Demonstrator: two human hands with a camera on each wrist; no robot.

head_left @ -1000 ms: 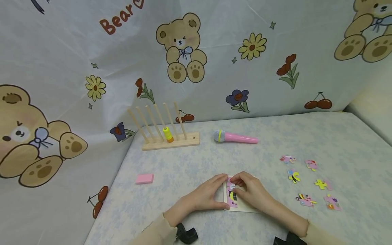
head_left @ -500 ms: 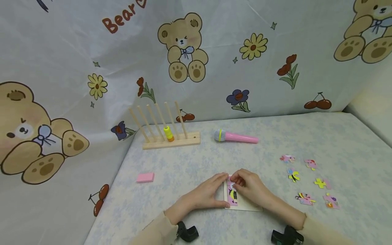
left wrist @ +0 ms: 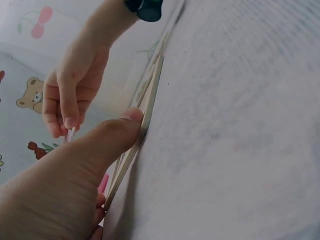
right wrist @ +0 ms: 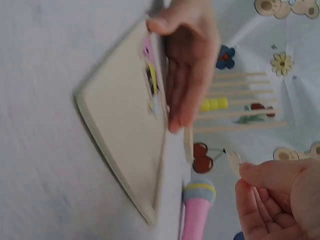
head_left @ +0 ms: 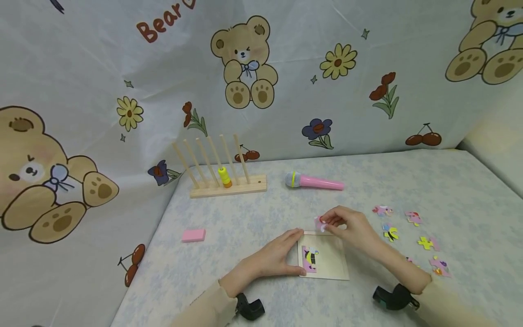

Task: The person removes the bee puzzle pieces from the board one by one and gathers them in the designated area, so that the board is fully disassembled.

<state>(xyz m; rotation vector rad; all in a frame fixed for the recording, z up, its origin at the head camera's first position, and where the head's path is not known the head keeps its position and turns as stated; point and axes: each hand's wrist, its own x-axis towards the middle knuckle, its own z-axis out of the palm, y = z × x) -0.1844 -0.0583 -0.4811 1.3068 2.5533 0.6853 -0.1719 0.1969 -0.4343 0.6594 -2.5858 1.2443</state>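
Observation:
My right hand [head_left: 354,229] pinches a pink puzzle piece [head_left: 319,223] between thumb and fingertips, raised over the far edge of a shallow wooden puzzle tray [head_left: 332,258]. In the right wrist view the piece [right wrist: 233,162] shows its pale side. My left hand [head_left: 271,258] holds the tray by its left side, thumb at the near corner and fingers at the far one. One pink piece with a yellow and black figure [head_left: 309,260] lies along the tray's left side. In the left wrist view the thumb [left wrist: 120,132] presses on the tray's edge.
Several loose puzzle pieces [head_left: 426,243] lie to the right, one partly hidden by the right forearm. A pink toy microphone [head_left: 320,183] lies farther back. Behind stands a wooden peg rack [head_left: 245,186] with yellow and orange beads [head_left: 224,177]. A pink block [head_left: 193,235] lies at left.
My right hand has lifted a pink piece out of the tray's far left corner and moved it away and to the right. The left hand has stayed at the tray's side.

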